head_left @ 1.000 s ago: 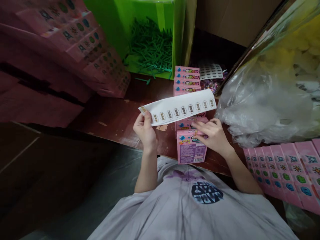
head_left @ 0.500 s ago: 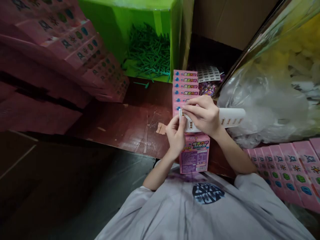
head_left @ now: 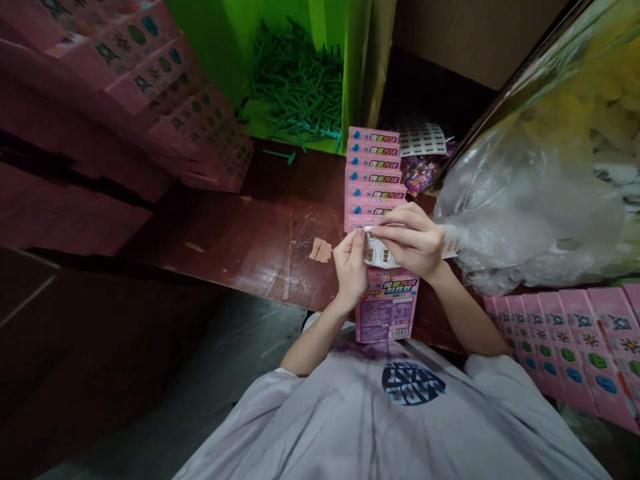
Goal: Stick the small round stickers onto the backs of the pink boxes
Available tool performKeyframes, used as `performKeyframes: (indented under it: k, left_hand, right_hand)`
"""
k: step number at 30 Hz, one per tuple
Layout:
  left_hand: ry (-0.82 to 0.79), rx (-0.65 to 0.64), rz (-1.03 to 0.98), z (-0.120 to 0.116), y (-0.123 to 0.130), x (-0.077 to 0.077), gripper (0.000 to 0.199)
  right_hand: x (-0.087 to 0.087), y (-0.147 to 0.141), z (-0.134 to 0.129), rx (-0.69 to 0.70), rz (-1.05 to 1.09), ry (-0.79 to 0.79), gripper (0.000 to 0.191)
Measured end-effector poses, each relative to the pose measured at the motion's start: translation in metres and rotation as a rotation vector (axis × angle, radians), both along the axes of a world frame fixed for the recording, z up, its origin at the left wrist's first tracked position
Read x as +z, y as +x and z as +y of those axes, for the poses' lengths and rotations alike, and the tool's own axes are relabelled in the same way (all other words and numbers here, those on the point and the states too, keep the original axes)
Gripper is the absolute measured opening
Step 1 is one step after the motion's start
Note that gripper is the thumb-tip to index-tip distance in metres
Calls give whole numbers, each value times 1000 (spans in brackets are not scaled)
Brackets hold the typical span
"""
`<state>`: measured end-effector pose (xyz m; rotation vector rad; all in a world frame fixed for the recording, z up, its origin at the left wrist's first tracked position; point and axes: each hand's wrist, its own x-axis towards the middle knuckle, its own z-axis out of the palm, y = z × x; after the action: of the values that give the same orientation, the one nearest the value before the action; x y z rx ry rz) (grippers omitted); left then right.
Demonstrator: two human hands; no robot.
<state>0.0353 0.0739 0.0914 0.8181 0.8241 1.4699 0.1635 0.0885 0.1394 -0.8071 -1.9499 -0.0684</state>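
Observation:
A white sheet of oval stickers (head_left: 381,253) is pinched between my two hands, its far end sticking out past my right wrist. My left hand (head_left: 351,265) closes on the sheet's left end with thumb and fingers. From above and the right, my right hand (head_left: 413,239) holds the same sheet, its fingertips touching the edge close to my left thumb. Just below the sheet, a pink and purple box (head_left: 387,310) stands near my shirt. Beyond my hands runs a row of several pink boxes (head_left: 375,179), the nearest partly hidden by my fingers.
A green bin (head_left: 353,80) holds green sticks (head_left: 300,87). Pink boxes (head_left: 200,133) are stacked left, and more (head_left: 560,340) stand right. A clear plastic bag (head_left: 540,200) bulges at the right. Another sticker sheet (head_left: 423,139) lies behind the row. A torn brown scrap (head_left: 321,250) lies on the table (head_left: 260,233).
The sheet's free right end has dropped back and shows less beyond my right hand. My fingertips have shifted slightly on its left end. The view has tilted a little.

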Motion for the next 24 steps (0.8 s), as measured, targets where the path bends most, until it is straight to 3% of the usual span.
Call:
performKeyframes:
  k: [5,13,17,21,24]
  left_hand:
    - [-67,-31,-58,-2,2,-5,46]
    - [24,-48,57,-7,-6,8,43]
    - [-46,-74,29,-2,-11,11,36]
    - [-69,59,21,10,-22,10,29]
    - [-36,266,27,25,-48,11,26]
  right_hand:
    - [-10,2,-1,98,27,106,22]
    - [1,0,-3,80,75,17,18]
    - [-1,-5,-5,108,71,15,17]
    - [6,-5,-13,138,150,-13,16]
    - [17,8,-16,10,228,-123,13]
